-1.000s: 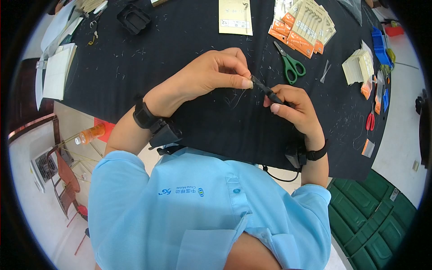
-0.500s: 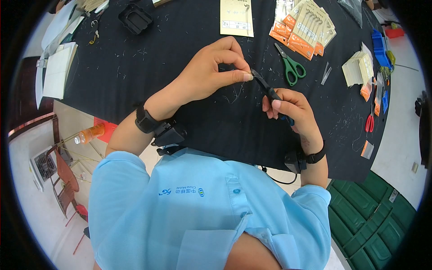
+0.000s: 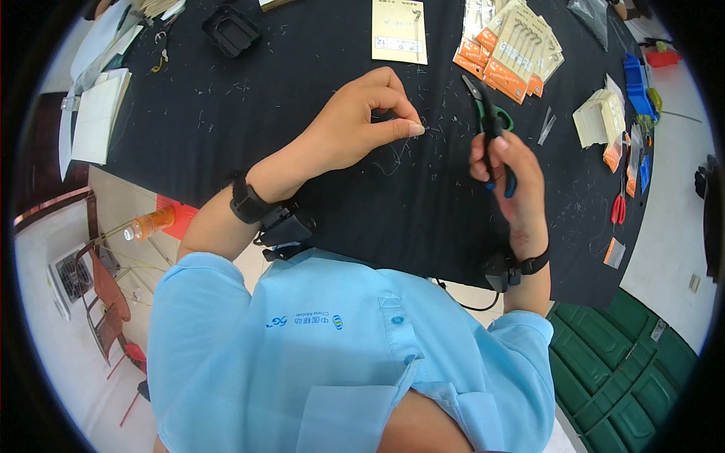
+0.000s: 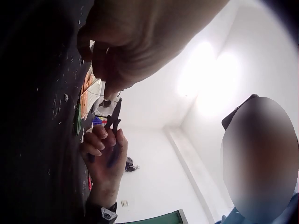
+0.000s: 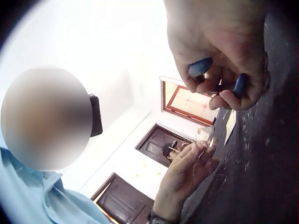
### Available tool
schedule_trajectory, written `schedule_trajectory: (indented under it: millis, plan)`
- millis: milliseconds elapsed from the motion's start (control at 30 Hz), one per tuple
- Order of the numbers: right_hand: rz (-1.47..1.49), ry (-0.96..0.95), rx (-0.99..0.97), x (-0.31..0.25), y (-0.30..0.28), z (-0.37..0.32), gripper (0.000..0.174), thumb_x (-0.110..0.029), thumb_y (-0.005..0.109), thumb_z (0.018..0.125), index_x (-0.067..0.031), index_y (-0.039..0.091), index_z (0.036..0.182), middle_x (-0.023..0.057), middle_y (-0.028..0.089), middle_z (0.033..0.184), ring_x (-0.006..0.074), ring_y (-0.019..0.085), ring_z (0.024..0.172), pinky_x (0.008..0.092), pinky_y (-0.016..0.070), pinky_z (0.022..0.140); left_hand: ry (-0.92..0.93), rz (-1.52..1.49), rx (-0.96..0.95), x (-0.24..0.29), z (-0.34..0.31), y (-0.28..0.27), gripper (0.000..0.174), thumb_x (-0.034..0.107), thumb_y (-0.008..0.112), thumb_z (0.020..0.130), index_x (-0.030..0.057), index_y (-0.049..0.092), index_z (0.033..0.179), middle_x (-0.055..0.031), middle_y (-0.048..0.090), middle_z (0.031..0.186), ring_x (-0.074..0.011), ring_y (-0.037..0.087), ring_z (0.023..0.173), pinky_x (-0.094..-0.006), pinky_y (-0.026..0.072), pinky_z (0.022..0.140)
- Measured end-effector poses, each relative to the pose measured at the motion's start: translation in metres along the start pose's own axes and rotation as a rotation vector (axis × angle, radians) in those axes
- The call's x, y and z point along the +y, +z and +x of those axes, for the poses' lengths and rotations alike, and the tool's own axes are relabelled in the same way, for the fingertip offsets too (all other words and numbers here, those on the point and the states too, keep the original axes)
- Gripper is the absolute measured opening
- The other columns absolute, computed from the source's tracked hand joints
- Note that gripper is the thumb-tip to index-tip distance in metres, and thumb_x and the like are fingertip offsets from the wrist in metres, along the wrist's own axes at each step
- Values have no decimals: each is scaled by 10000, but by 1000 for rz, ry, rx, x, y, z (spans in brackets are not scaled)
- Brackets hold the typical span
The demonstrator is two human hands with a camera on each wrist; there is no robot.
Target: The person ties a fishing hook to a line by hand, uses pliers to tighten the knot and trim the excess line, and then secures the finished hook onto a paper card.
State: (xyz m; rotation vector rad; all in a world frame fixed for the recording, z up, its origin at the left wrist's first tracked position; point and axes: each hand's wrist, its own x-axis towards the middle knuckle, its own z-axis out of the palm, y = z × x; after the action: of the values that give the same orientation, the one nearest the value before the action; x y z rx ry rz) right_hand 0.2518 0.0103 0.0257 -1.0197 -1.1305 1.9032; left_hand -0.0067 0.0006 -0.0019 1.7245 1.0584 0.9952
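In the head view the left hand (image 3: 355,121), over the black cloth, pinches something tiny between thumb and index finger; a thin clear line (image 3: 394,157) trails beneath it. The right hand (image 3: 516,170), to its right, grips a dark cutting tool (image 3: 489,113) with blue handles, tip pointing away from the body and apart from the left fingers. The left wrist view shows the tool's narrow jaws (image 4: 117,109) above the right hand (image 4: 106,163). Blue handles (image 5: 200,67) lie within the right palm in the right wrist view, with the left hand (image 5: 180,175) beyond, fine line at its fingertips.
Green-handled scissors (image 3: 498,119) lie under and beside the tool. Farther back are a yellow card (image 3: 399,30), orange-and-cream hook packets (image 3: 517,45) and a black tray (image 3: 230,30). Red scissors (image 3: 619,209) and a stack of cards (image 3: 600,115) sit at the right. Line scraps dot the cloth.
The right hand has drawn the tool away from the left fingertips, to the right, and turned it more upright. The left hand keeps its pinch, almost in place.
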Motion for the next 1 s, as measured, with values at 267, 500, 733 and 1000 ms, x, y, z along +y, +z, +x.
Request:
schedule_trajectory:
  millis: [267, 500, 733, 1000]
  plan:
    - [-1076, -146, 263, -31, -28, -9, 254, -203, 648, 852, 11, 566, 742, 53, 529, 728, 119, 478, 650, 272, 373, 588, -102, -39, -29, -1, 0, 0, 126, 198, 699, 828, 72, 689, 815, 3, 506, 835, -92, 509, 739, -235, 391, 653]
    - [-1462, -131, 420, -24, -42, -28, 293, -222, 680, 823, 46, 566, 789, 121, 556, 825, 246, 524, 693, 334, 421, 634, -169, -53, -6, 1, 1, 0, 138, 192, 702, 827, 55, 690, 832, 2, 510, 850, -88, 509, 739, -226, 409, 664]
    - [-1542, -502, 481, -18, -27, -13, 183, -154, 687, 806, 6, 606, 843, 124, 595, 903, 284, 595, 825, 353, 475, 716, -161, -57, -11, 1, 0, 0, 131, 182, 693, 837, 52, 692, 847, 5, 515, 854, -82, 513, 753, -219, 413, 678]
    - [-1557, -499, 286, -2, -11, 26, 165, -88, 640, 820, -39, 616, 976, 122, 600, 919, 281, 598, 868, 371, 489, 747, -302, -349, -44, 7, 0, -1, 147, 215, 695, 839, 68, 695, 851, 6, 536, 835, -89, 540, 781, -222, 433, 750]
